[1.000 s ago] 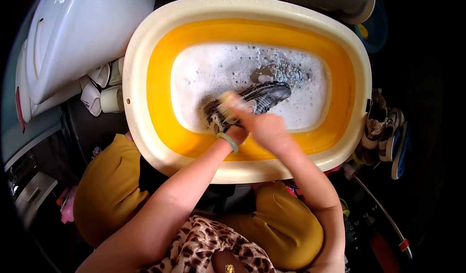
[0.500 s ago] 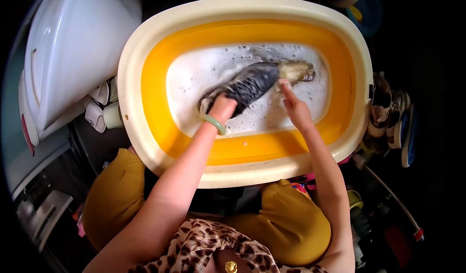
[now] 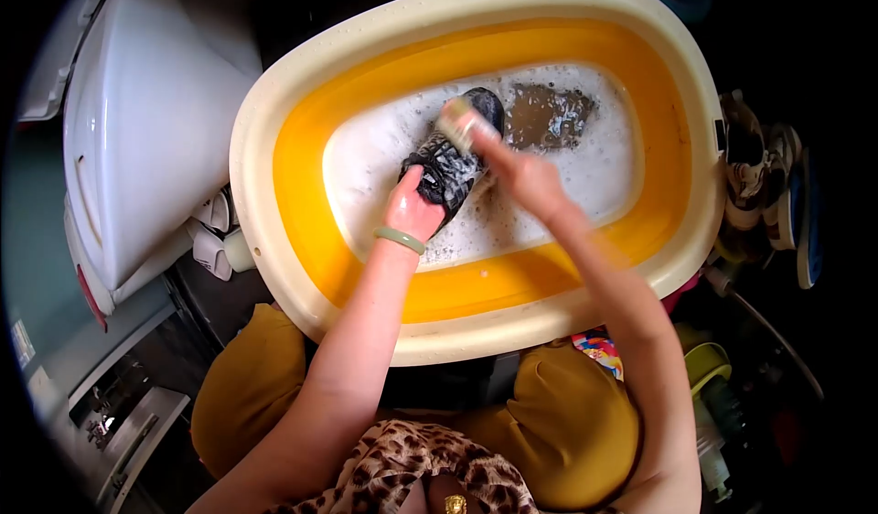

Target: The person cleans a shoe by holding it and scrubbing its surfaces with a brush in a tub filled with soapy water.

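A wet black shoe (image 3: 445, 168) is tilted over the foamy water in a cream and yellow tub (image 3: 494, 334), its toe pointing up and slightly right. My left hand (image 3: 413, 208), with a pale green bangle at the wrist, grips the shoe at its opening. A brush (image 3: 464, 127), blurred by motion, lies against the upper near the toe. My right hand (image 3: 526, 177) is closed on that brush, also smeared by motion. Brownish water (image 3: 547, 117) shows through a gap in the suds right of the toe.
Several shoes (image 3: 780, 180) stand beyond the tub's right rim. White and pale green slippers (image 3: 216, 240) lie to the left, below a large white basin (image 3: 155, 121). A hose (image 3: 764, 317) and green containers (image 3: 704, 365) are at the lower right.
The brush has moved from the water at the right onto the shoe, with my right hand around it. The shoe now points more steeply upward. The view has shifted and turned slightly.
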### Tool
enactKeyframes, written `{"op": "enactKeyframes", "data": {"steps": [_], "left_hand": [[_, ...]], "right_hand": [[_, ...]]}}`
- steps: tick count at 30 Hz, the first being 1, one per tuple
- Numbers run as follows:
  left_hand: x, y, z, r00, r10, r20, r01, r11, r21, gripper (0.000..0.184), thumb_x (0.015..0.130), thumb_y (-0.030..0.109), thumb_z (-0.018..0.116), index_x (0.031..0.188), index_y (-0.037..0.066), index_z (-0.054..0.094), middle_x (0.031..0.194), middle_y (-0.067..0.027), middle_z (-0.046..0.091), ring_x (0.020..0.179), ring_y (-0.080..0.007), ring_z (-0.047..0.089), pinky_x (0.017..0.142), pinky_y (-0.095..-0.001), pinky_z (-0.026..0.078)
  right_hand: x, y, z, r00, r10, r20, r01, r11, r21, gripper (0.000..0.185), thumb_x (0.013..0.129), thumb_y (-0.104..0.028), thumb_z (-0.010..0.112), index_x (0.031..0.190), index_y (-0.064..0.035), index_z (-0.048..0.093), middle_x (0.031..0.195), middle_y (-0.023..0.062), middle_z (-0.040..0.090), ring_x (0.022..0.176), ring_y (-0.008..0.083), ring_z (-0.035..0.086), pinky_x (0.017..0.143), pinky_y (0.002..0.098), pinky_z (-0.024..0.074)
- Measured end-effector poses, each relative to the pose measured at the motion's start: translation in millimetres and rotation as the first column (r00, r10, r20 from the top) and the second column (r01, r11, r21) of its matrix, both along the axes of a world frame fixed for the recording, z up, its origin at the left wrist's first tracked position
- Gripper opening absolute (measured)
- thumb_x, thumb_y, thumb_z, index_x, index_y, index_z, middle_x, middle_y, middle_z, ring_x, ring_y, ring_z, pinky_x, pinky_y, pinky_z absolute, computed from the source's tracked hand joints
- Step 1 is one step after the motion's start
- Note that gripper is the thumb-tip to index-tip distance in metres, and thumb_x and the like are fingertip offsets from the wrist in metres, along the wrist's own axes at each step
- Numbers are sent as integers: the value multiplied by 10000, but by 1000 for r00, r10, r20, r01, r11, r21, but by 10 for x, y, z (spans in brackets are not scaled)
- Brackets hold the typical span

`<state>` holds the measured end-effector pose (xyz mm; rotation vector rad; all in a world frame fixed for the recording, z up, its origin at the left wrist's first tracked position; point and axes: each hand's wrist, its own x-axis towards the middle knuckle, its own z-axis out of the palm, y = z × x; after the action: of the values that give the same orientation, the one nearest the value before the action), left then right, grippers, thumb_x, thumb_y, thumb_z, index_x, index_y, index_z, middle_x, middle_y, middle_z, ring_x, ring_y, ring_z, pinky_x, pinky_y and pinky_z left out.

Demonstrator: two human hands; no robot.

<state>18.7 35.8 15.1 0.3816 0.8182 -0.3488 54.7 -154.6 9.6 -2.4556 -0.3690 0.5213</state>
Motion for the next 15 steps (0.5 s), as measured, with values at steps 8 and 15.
{"op": "enactKeyframes", "data": {"steps": [8,15], "left_hand": [[98,-5,170,979,22,-201,0,994,112,371,973,320,341,1097,47,559,1106,-125,609,1050,-278,561,974,-441,424],[120,-31,144,995,97,-10,-98,991,-91,357,974,225,333,1162,12,549,1171,-154,593,1072,-291,569,960,-423,447]], "right_hand": [[-712,185,396,997,67,27,-72,934,350,492,841,-178,609,1308,-296,507,676,171,610,555,323,604,516,415,493],[285,76,42,995,11,104,-8,1000,-27,417,894,-199,537,1296,-302,503,764,149,648,628,335,627,521,420,487]]}}
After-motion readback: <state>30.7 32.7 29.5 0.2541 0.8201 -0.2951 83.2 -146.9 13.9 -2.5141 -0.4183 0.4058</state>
